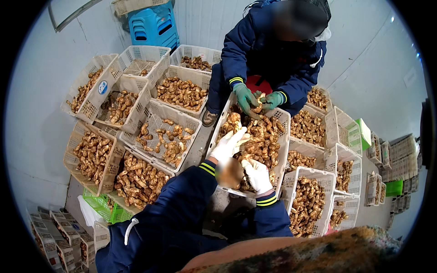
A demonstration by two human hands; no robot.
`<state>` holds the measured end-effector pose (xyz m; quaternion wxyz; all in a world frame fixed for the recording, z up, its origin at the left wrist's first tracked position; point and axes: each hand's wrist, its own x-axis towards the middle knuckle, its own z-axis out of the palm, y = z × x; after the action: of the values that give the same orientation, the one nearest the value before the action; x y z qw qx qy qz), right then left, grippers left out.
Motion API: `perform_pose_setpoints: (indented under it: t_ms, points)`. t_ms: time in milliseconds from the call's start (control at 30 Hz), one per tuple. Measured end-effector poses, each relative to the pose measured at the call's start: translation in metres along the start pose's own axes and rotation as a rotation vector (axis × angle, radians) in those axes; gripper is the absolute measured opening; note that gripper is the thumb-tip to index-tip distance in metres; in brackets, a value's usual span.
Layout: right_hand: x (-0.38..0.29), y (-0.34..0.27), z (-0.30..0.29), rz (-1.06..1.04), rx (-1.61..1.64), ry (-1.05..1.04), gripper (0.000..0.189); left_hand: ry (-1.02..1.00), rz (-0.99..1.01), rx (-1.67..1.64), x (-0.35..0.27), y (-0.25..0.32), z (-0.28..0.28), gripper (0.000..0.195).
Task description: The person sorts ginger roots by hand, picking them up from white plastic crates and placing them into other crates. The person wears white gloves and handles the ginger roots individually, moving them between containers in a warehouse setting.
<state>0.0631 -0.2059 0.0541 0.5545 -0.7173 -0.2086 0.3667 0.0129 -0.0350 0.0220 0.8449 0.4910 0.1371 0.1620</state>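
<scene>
A white plastic crate (285, 143) stands before me, heaped with brown-and-cream mushrooms (266, 133) that look like matsutake. My left hand (228, 145), in a white glove, reaches over its left side, fingers pointing away from me beside a larger mushroom (234, 120). Lower right in the crate is my right hand (258, 175), also white-gloved, with bent fingertips against the mushrooms. What either palm holds is hidden. One mushroom (252, 147) between my hands looks motion-blurred. Opposite, another person's green-gloved hands (246, 97) hold a mushroom (258, 103) above the crate's far end.
Crates of mushrooms crowd the left, including a sparsely filled crate (196, 128) and a fuller crate (143, 181). More crates (329, 181) line the right. Blue stools (153, 25) are stacked by the wall. A green basket (97, 204) sits lower left. Crate stacks (401, 157) stand far right.
</scene>
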Motion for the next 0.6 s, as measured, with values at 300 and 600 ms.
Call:
perform_pose_setpoints:
  t_ms: [300,600]
  points:
    - [0.015,0.017,-0.025,-0.011,0.706,-0.105,0.041,-0.062,-0.146,-0.136,-0.005,0.003,0.013,0.043]
    - [0.019,0.029,-0.033,0.023,-0.120,0.091,0.037,0.208,-0.092,0.840,-0.005,0.012,0.019,0.064]
